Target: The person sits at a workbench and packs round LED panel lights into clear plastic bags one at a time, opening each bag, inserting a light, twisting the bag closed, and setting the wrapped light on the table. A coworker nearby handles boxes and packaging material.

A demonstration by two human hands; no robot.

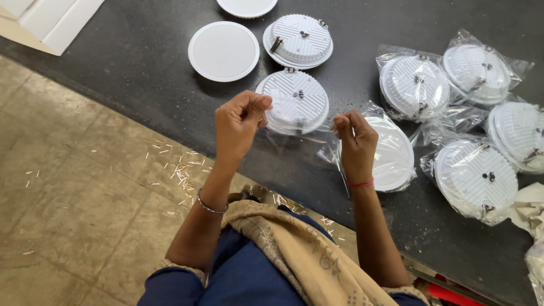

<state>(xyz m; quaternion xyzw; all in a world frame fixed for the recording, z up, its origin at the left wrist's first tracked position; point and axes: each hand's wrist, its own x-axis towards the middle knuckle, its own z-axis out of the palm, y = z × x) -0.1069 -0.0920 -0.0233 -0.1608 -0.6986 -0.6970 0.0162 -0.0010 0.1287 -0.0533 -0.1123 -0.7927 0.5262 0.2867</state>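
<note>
My left hand and my right hand are both raised over the edge of a black table, each pinching an edge of a clear plastic bag stretched between them. Just beyond the bag lies an unwrapped round white light fitting, back side up with metal clips. Behind my right hand rests a white round fitting inside a clear bag.
More unwrapped white fittings lie further back, one face up. Several bagged fittings crowd the right side of the table. Small light scraps litter the stone floor to the left. Crumpled cloth sits at the right edge.
</note>
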